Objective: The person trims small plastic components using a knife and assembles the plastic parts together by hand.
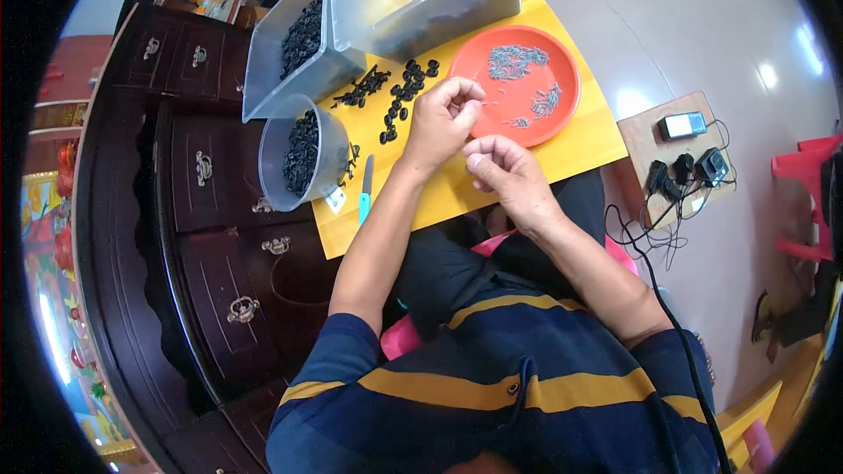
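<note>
Over the left rim of a round orange plate (569, 92), my left hand (446, 121) is closed, thumb and forefinger pinched together. A thin light sliver shows by these fingertips; whether it is held or lies on the plate, I cannot tell. Just below the plate's near rim, my right hand (514, 177) has its fingers curled in against the thumb, and anything between them is too small to make out. On the plate lie a large heap of small grey metal pins (518, 62) and a smaller group (546, 101). Black round parts (406, 92) sit left of my left hand.
Black stalk-like pieces (362, 86) and a turquoise-handled knife (365, 193) lie on the yellow tabletop (439, 202). A round clear tub (274, 158) and rectangular clear bins (263, 88) hold black parts. Dark drawers (206, 167) stand left; chargers with cables (680, 171) rest on a stool at right.
</note>
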Available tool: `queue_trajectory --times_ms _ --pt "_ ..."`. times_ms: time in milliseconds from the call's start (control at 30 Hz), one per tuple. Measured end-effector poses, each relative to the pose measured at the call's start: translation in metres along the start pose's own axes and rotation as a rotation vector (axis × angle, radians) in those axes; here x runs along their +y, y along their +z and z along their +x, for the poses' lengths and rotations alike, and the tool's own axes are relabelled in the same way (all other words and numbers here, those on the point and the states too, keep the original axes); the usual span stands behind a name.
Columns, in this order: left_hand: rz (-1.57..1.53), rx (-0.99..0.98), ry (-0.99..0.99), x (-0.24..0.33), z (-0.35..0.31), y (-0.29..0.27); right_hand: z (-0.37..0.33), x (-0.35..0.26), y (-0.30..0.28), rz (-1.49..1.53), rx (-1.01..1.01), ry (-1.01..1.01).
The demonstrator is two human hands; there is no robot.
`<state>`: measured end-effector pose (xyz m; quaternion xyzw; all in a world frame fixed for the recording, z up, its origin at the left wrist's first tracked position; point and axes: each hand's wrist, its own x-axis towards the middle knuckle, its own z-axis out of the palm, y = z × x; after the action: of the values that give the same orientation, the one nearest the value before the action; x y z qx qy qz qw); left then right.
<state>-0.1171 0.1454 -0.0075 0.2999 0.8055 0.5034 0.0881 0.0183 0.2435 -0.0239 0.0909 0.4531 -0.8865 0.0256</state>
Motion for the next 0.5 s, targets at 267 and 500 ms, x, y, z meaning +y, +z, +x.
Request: queue_trajectory --times_ms 267,500 --pt "-0.219 -0.094 -0.119 0.024 -0.047 -0.028 0.001 -0.013 0.0 -0.014 0.153 -0.053" --pt "-0.212 -0.015 -0.097 0.031 -0.067 -0.027 0.002 -0.002 0.0 -0.096 0.158 -0.156"
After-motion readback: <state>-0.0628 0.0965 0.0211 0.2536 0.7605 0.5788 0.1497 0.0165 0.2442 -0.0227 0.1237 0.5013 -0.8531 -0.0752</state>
